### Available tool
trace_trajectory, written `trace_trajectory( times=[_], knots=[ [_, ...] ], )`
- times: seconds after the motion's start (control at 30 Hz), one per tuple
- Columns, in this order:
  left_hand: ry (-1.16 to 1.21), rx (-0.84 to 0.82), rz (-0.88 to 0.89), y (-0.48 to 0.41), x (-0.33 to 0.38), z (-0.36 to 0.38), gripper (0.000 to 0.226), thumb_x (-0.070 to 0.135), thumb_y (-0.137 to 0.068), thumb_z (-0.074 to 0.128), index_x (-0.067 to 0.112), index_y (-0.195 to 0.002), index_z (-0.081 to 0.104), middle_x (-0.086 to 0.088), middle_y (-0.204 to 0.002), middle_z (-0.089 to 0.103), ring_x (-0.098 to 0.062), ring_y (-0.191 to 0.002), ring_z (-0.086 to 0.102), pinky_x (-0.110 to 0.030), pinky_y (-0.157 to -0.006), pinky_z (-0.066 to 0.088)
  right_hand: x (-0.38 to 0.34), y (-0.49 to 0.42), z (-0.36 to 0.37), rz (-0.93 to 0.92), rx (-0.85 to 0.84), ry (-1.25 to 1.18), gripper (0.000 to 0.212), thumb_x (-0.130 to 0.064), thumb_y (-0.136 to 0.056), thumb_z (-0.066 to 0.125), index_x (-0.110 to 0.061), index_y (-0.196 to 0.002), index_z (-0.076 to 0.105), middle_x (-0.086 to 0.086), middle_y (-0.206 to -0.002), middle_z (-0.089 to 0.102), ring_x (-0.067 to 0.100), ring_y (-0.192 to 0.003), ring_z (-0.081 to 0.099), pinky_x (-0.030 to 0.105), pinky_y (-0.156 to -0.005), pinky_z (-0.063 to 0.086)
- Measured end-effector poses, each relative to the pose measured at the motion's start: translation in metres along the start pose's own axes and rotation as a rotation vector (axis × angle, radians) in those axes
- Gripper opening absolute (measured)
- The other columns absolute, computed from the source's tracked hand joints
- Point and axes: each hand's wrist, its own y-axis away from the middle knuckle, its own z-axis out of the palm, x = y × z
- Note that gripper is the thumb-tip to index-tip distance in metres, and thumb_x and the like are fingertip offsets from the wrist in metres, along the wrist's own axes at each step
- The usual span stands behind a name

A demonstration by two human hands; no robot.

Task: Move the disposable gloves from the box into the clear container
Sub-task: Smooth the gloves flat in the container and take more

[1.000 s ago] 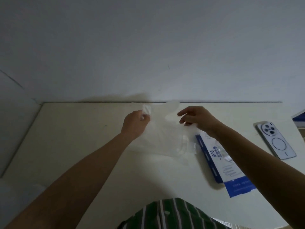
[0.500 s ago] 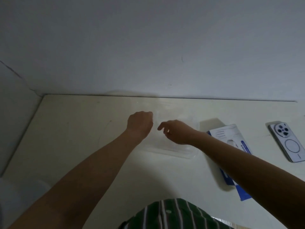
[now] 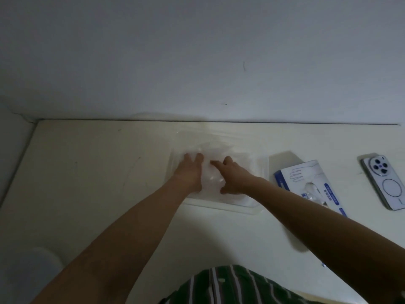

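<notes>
Head view: left hand point(image 3: 190, 172) and right hand point(image 3: 235, 179) are both flat, fingers straight, pressing the gloves point(image 3: 211, 179) down inside the clear container point(image 3: 221, 207). Box point(image 3: 304, 172) lies on the table point(image 3: 87, 172) just right of the right hand, phone point(image 3: 385, 183) further right again.

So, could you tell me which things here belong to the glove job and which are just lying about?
Part of the job: clear container; gloves inside it; glove box; left hand and right hand, both resting on the gloves.
Just lying about: phone, right of the glove box.
</notes>
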Motion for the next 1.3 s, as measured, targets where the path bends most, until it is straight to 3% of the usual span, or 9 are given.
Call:
trace_trajectory(
  times=[0.13, 0.2, 0.33, 0.57, 0.7, 0.87, 0.97, 1.13, 1.3],
  knots=[
    [0.027, -0.051, 0.026, -0.007, -0.007, 0.004, 0.099, 0.019, -0.066, 0.085, 0.023, -0.142, 0.021, -0.017, -0.137, 0.021, -0.039, -0.115, 0.05, -0.044, -0.091, 0.05, -0.009, 0.006, -0.007, -0.123, 0.178, -0.116, 0.044, -0.017, -0.085, 0.066, -0.018, -0.127, 0.051, 0.005, -0.122, 0.051, 0.024, -0.109, 0.055, 0.031, -0.086, 0.048],
    [0.027, -0.082, 0.004, -0.009, -0.006, 0.003, 0.106, 0.02, -0.062, 0.088, 0.024, -0.143, 0.02, -0.017, -0.138, 0.02, -0.04, -0.119, 0.046, -0.045, -0.093, 0.05, -0.015, 0.012, -0.007, -0.166, -0.013, -0.017, 0.024, -0.016, -0.092, 0.054, -0.012, -0.115, 0.059, 0.007, -0.116, 0.058, 0.025, -0.105, 0.058, 0.027, -0.08, 0.042],
    [0.012, -0.105, -0.021, -0.011, -0.004, 0.006, 0.117, 0.024, -0.059, 0.091, 0.026, -0.148, 0.014, -0.016, -0.145, 0.014, -0.038, -0.13, 0.036, -0.045, -0.102, 0.044, -0.015, 0.017, -0.006, -0.133, -0.392, 0.219, 0.033, -0.017, -0.101, 0.039, -0.002, -0.121, 0.06, 0.015, -0.122, 0.061, 0.03, -0.111, 0.057, 0.032, -0.091, 0.043],
    [-0.05, -0.086, 0.005, -0.01, -0.005, 0.008, 0.12, 0.024, -0.06, 0.089, 0.026, -0.15, 0.009, -0.019, -0.146, 0.013, -0.042, -0.128, 0.038, -0.044, -0.102, 0.043, -0.015, 0.002, -0.017, 0.077, 0.016, -0.046, 0.05, -0.013, -0.094, 0.049, -0.002, -0.141, 0.038, 0.02, -0.141, 0.043, 0.033, -0.126, 0.046, 0.035, -0.103, 0.039],
    [-0.054, -0.099, -0.015, -0.011, -0.004, 0.01, 0.124, 0.022, -0.061, 0.089, 0.029, -0.152, 0.005, -0.02, -0.149, 0.009, -0.043, -0.132, 0.033, -0.044, -0.105, 0.04, -0.01, 0.013, -0.022, 0.235, 0.018, 0.192, 0.043, -0.006, -0.094, 0.044, 0.01, -0.134, 0.038, 0.024, -0.135, 0.038, 0.035, -0.123, 0.039, 0.036, -0.103, 0.038],
    [-0.093, -0.129, -0.028, -0.008, -0.002, 0.007, 0.124, 0.022, -0.066, 0.087, 0.03, -0.153, -0.001, -0.022, -0.153, 0.001, -0.044, -0.136, 0.029, -0.043, -0.107, 0.038, -0.01, 0.015, -0.017, 0.202, 0.003, 0.154, 0.036, -0.009, -0.093, 0.045, 0.006, -0.125, 0.051, 0.026, -0.136, 0.042, 0.035, -0.125, 0.038, 0.035, -0.105, 0.035],
    [-0.117, -0.103, -0.021, -0.001, 0.002, -0.001, 0.105, 0.029, -0.078, 0.077, 0.026, -0.153, 0.004, -0.023, -0.152, 0.009, -0.042, -0.128, 0.042, -0.04, -0.1, 0.042, -0.005, 0.025, -0.031, 0.095, 0.079, 0.046, 0.033, -0.016, -0.095, 0.047, 0.001, -0.122, 0.056, 0.02, -0.128, 0.05, 0.032, -0.119, 0.046, 0.033, -0.099, 0.038],
    [-0.131, 0.304, 0.032, 0.018, 0.03, -0.026, 0.027, 0.029, -0.088, 0.056, 0.02, -0.112, 0.063, -0.005, -0.111, 0.064, -0.026, -0.101, 0.062, -0.032, -0.081, 0.047, 0.013, 0.06, -0.074, -0.111, 0.373, -0.259, 0.023, -0.02, -0.093, 0.056, -0.016, -0.11, 0.07, 0.004, -0.111, 0.066, 0.018, -0.096, 0.064, 0.028, -0.088, 0.048],
    [0.11, 0.524, 0.178, 0.034, 0.095, -0.045, 0.012, 0.031, -0.089, 0.054, 0.023, -0.091, 0.064, 0.003, -0.084, 0.067, -0.021, -0.081, 0.061, -0.03, -0.07, 0.047, 0.078, 0.103, -0.089, 0.018, 0.548, -0.385, 0.017, -0.011, -0.091, 0.057, -0.014, -0.097, 0.073, -0.004, -0.088, 0.067, 0.014, -0.08, 0.064, 0.028, -0.078, 0.051]
  ],
)
